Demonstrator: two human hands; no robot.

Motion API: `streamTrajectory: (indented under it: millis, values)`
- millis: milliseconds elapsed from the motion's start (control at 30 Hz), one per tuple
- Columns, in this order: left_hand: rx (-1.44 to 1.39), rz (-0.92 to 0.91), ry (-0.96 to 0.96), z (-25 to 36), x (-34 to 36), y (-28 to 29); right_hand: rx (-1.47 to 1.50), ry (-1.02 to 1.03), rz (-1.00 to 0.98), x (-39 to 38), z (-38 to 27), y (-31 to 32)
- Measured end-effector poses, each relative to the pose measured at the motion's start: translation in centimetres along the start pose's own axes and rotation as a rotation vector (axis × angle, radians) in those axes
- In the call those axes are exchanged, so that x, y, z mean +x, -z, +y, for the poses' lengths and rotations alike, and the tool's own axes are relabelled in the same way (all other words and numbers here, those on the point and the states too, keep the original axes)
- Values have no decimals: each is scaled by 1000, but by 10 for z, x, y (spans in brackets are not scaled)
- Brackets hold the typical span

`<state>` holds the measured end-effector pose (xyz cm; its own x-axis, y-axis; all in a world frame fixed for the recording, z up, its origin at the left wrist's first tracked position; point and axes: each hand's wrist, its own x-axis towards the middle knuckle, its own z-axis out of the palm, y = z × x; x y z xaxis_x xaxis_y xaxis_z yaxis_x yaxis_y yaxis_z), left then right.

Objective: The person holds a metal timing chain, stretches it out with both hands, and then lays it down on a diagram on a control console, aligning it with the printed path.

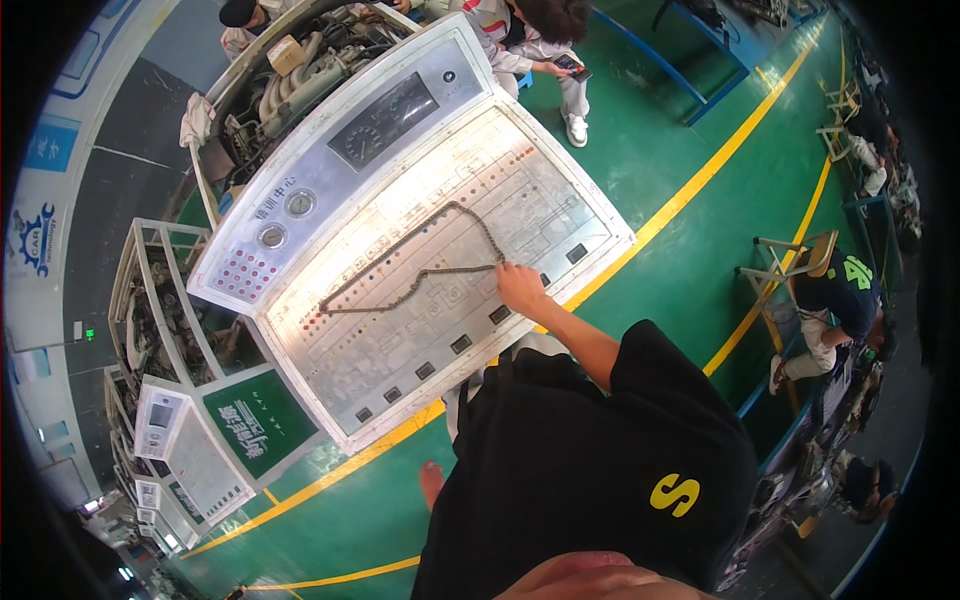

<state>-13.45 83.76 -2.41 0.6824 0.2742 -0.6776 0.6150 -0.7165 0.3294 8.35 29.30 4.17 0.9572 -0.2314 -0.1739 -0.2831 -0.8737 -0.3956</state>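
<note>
Chain point(460, 269) lies as a closed-looking loop, flat on the pale console panel point(400, 340); just 1 view to log, head. What could go wrong, my call from this far off: links could slip out if the pinch is shallow, since only 1 small stretch seems held. A sideways pull could drag the far tip over the small red fittings point(311, 321) and snag it, or let slack bunch and kink. Grip: I read the right hand point(520, 290) as pinched down on the loop's near-right corner, fingertips too small to confirm fully. Most of the chain lies beyond the grip and to its left, apart from the 2 round gauges point(300, 204). Left hand point(431, 483): probably that bit of skin beside the black shirt point(600, 450), well apart from the chain; I can't make out its fingers.
</note>
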Motion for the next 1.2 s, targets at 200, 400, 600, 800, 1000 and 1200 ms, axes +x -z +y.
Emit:
streamTrajectory:
  millis: [200,400,600,800,1000,1200]
  values:
    - [24,-48,-25,8,-5,4,-16,5,16,-1,2,-3]
    - [15,-13,-69,12,-6,6,-23,7,10,-3,-1,-2]
    - [-30,-3,2,9,-6,0,-25,27,34,-3,-7,-3]
    - [-73,-18,6,12,-15,0,-4,15,16,0,-8,-5]
    - [34,31,-79,0,-9,-2,55,-22,-36,2,-13,-7]
    - [34,67,16,1,-1,1,63,-28,-34,0,-23,-3]
